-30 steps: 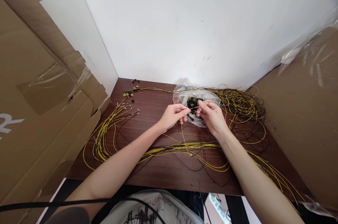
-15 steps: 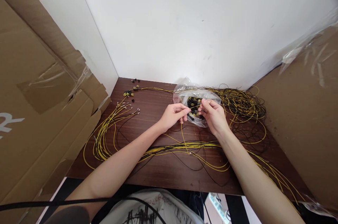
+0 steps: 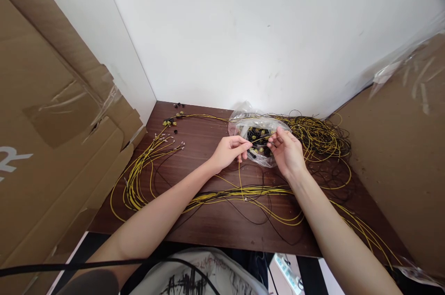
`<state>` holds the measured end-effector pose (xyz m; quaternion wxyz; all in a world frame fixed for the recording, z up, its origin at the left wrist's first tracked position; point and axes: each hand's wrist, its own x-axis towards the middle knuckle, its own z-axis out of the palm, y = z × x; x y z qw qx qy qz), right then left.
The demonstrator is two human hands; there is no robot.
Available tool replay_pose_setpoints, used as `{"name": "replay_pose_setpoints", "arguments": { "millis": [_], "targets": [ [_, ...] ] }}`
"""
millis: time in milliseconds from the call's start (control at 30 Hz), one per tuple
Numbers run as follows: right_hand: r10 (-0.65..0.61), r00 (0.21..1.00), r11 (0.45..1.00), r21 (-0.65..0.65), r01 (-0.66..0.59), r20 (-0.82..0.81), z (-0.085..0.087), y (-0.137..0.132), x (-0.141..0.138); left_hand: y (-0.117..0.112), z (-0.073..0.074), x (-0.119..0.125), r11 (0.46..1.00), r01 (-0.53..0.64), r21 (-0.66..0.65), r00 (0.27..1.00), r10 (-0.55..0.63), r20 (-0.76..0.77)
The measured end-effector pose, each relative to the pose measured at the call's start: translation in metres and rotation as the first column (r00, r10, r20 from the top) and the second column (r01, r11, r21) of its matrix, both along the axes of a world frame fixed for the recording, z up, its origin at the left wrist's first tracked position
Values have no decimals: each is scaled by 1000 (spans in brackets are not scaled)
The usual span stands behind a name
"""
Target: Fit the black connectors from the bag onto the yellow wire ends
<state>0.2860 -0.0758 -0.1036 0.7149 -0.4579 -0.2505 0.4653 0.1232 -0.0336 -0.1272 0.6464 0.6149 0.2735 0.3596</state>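
Observation:
My left hand (image 3: pixel 227 151) is pinched shut on a thin yellow wire (image 3: pixel 239 175) that hangs down to the dark wooden table (image 3: pixel 215 221). My right hand (image 3: pixel 289 152) is a little to the right, fingers pinched on the same wire's far end, just over a clear plastic bag (image 3: pixel 259 137) of small black and yellow connectors. The two hands are a short gap apart with the wire stretched between them.
Bundles of yellow and black wires (image 3: pixel 146 170) lie at the left, across the front, and in a tangled heap (image 3: pixel 320 135) at the back right. Loose connectors (image 3: pixel 170 122) lie at the back left. Cardboard sheets (image 3: pixel 52 114) lean on both sides. A white wall stands behind.
My right hand has moved slightly right and away from the left hand, drawing the wire between them. The left hand has stayed in place.

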Motion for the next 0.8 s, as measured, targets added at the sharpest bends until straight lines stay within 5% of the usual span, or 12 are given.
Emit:
{"name": "replay_pose_setpoints", "arguments": {
  "millis": [333, 800],
  "targets": [
    [81, 977, 997, -20, -79, 195, -1, -1, -5, 0, 0, 0, 1000, -8, 11, 1000, 8, -2],
    [214, 955, 975, 20, -222, 205, -3, -1, -6, 0, 1, 0, 1000, -4, 19, 1000, 4, -4]
  ]
}}
